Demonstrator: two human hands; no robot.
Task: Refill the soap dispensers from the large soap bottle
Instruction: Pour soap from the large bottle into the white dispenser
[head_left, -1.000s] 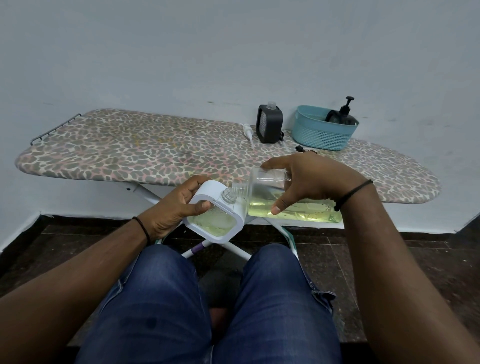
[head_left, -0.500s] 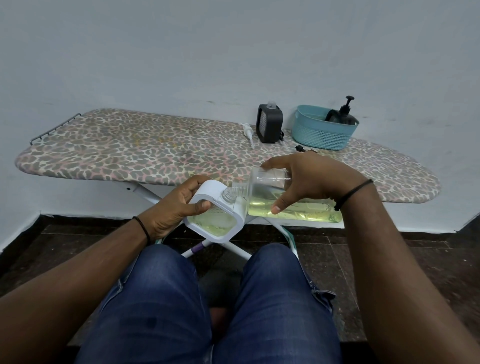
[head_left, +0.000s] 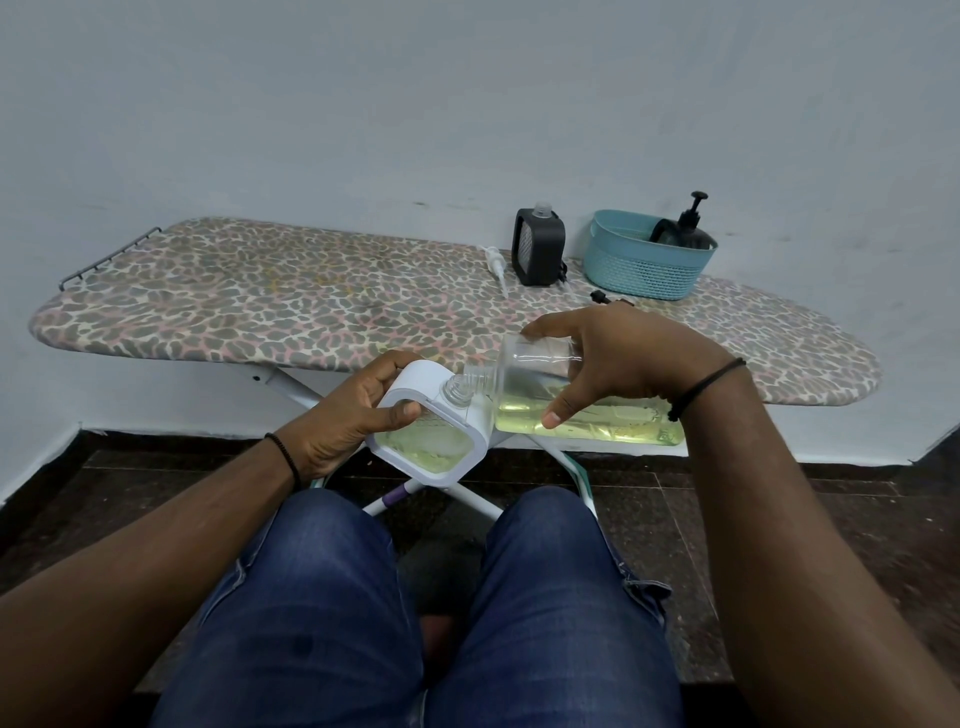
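Low in the middle of the frame, my left hand (head_left: 340, 426) grips the white soap dispenser (head_left: 428, 434). My right hand (head_left: 618, 364) holds the big soap bottle (head_left: 582, 400) tipped sideways, mouth to mouth. If I tip too fast, soap could spill on my jeans (head_left: 415, 613). Far back, on the ironing board (head_left: 260, 306), waits a black dispenser (head_left: 537, 249).
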